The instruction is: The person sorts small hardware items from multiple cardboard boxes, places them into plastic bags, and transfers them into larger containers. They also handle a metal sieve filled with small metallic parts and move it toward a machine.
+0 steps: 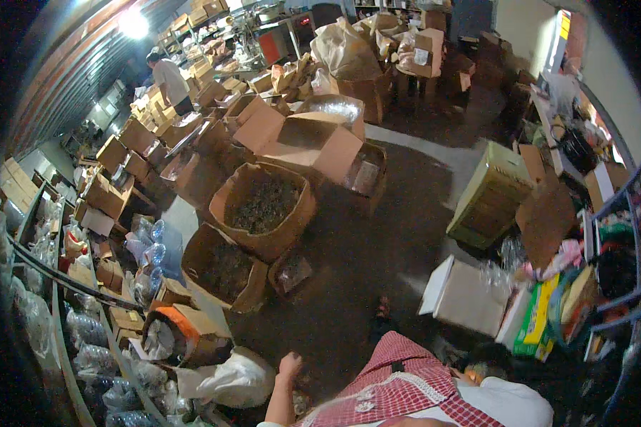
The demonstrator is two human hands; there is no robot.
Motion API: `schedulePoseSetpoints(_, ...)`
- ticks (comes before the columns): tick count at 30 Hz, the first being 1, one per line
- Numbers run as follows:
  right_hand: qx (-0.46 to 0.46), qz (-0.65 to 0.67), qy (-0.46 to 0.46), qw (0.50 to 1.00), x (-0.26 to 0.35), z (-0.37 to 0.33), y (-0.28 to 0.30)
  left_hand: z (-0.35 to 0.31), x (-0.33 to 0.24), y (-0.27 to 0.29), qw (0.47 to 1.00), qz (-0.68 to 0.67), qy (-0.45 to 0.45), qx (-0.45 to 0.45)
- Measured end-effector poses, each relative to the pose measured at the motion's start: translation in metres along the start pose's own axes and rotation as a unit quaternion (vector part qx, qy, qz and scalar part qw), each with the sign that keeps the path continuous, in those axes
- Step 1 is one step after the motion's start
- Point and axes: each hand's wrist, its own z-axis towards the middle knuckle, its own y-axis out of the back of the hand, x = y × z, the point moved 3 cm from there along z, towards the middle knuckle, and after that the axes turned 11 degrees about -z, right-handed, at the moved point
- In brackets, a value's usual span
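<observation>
My left hand (290,364) hangs at my left side with its fingers curled in. Nothing shows in it, and the nearest thing is a white sack (238,377) just to its left. On my right, a white sleeve (509,402) ends near a dark shape at my side. My right hand's fingers are not clear there, nor is anything they may hold. I wear a red checked apron (406,363) with white trim. Ahead of me stand two open cartons, a farther carton (299,235) and a nearer carton (253,292), both filled with dark pieces.
A greenish carton (488,196) and an open white box (466,295) stand on the right, before cluttered blue metal shelving (623,320). Shelves with bagged clear plastic line the left. A large flapped carton (285,135) is farther ahead. Another person (167,82) stands far left among boxes.
</observation>
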Motion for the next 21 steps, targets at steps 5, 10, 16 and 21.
schedulePoseSetpoints(5,0.034,-0.083,0.022,0.996,0.065,0.118,0.132,0.093,-0.11,-0.023,0.991,-0.122,-0.02,-0.042)
schedulePoseSetpoints(10,-0.131,0.04,0.137,0.981,0.208,0.177,0.39,0.154,-0.161,-0.088,0.985,-0.04,0.007,0.168)
schedulePoseSetpoints(16,-0.221,0.095,0.455,0.858,0.441,0.103,0.732,0.27,-0.26,-0.084,0.975,-0.022,0.108,0.192)
schedulePoseSetpoints(21,-0.169,-0.001,0.706,0.688,0.562,-0.007,0.918,0.404,-0.385,-0.042,0.971,0.061,0.051,0.227)
